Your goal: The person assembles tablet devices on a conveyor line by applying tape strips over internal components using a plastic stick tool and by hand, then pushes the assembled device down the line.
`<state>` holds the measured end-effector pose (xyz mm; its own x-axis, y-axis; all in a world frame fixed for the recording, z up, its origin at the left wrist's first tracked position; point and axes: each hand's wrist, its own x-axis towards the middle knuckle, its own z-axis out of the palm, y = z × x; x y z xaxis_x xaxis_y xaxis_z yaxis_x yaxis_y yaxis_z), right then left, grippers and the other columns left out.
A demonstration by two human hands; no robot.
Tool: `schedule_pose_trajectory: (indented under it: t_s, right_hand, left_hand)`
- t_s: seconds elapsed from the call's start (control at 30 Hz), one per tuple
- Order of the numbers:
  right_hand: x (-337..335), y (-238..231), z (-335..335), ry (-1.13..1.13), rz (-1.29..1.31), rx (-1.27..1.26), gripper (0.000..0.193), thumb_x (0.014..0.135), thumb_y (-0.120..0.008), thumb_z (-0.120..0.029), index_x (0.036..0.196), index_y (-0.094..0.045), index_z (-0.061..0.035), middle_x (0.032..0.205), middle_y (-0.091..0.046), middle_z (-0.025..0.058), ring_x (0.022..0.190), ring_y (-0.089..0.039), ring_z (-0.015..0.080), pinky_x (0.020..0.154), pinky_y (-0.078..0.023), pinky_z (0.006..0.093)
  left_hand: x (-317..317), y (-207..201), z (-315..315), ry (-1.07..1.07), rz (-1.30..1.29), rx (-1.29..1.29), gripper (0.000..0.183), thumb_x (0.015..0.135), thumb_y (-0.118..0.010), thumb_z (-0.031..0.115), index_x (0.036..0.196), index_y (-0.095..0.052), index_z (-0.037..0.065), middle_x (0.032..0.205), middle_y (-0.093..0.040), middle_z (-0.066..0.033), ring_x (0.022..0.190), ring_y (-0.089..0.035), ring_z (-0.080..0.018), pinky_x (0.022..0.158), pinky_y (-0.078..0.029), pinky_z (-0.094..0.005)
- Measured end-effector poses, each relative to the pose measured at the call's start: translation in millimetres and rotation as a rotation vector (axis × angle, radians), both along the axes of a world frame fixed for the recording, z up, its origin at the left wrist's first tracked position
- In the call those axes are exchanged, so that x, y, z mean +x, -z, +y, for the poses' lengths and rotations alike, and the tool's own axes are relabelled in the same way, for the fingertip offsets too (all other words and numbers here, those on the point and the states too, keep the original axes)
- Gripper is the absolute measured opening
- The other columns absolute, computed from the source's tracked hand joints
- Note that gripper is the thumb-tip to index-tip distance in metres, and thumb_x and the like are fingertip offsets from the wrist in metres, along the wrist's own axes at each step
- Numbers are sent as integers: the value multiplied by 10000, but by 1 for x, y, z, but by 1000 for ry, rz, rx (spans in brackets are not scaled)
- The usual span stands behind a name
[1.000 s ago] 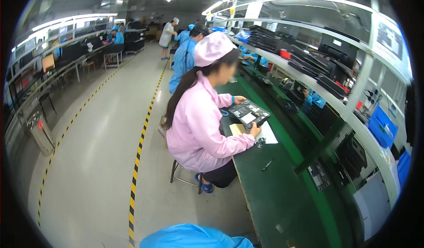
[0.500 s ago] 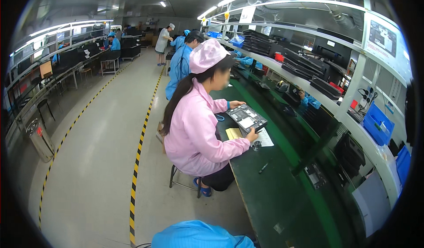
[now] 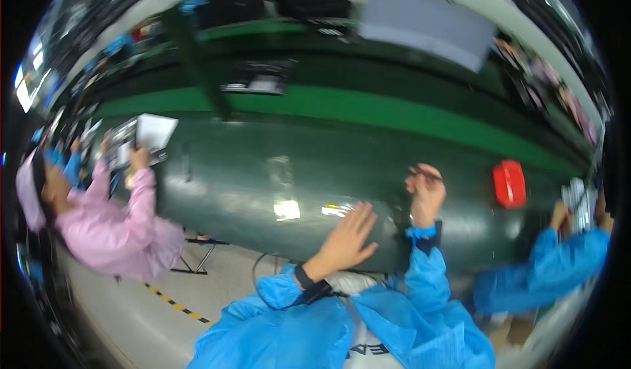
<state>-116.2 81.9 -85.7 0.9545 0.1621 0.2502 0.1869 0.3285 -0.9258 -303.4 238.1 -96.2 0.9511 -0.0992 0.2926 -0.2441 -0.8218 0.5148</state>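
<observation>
My left hand (image 3: 345, 243) rests over the near edge of the dark green bench (image 3: 230, 165), fingers stretched and holding nothing. Farther right, my right hand (image 3: 427, 198) is raised above the bench with its fingers closed around a thin dark tool (image 3: 428, 174). Motion blur hides the tool's exact kind. Both my sleeves are blue, and a blue band (image 3: 420, 231) circles the right wrist. Small shiny patches (image 3: 286, 209) lie on the bench left of my left hand.
A red container (image 3: 509, 183) stands right of my right hand. A dark flat device part (image 3: 261, 77) lies on the far strip. A co-worker in pink (image 3: 118, 231) handles a device at left; another in blue (image 3: 545, 270) works at right. A green post (image 3: 197, 63) rises beyond.
The view has swung from the aisle and the pink-clad co-worker round to the bench before me. Both my hands are now in view, the right one with a thin dark tool.
</observation>
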Motion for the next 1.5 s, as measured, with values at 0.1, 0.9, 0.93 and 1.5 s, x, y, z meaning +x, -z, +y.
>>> schedule_pose_trajectory:
  t_s: [0.1,0.9,0.93,1.5]
  right_hand:
    - [-6,-5,-10,-6,-58,164,256,958,-739,-95,1152,-643,41,1099,-709,173,787,-699,192,624,-542,281]
    - [-13,0,-26,109,69,67,203,947,-752,-73,1110,-676,20,1056,-639,80,784,-667,136,589,-482,228]
    - [-13,-1,-26,105,64,71,203,947,-752,-73,1110,-676,20,1056,-639,80,784,-667,136,589,-482,228]
    - [182,52,-28,881,92,-270,346,959,-751,-301,1119,-731,5,998,-743,84,755,-665,147,576,-477,266]
  left_hand:
    - [7,-5,-11,37,54,71,736,906,-714,374,1474,-477,-30,1590,-365,-270,1488,-331,-446,1227,-280,-534]
    - [50,-25,-10,215,198,191,799,907,-706,454,1520,-443,13,1626,-334,-224,1512,-313,-396,1233,-281,-515]
    - [54,-28,-8,230,210,249,798,914,-701,460,1521,-440,12,1624,-335,-227,1509,-317,-396,1230,-284,-516]
    - [233,9,-36,-17,-197,-563,212,947,-641,215,830,-641,38,782,-670,-163,724,-667,-394,635,-523,-491]
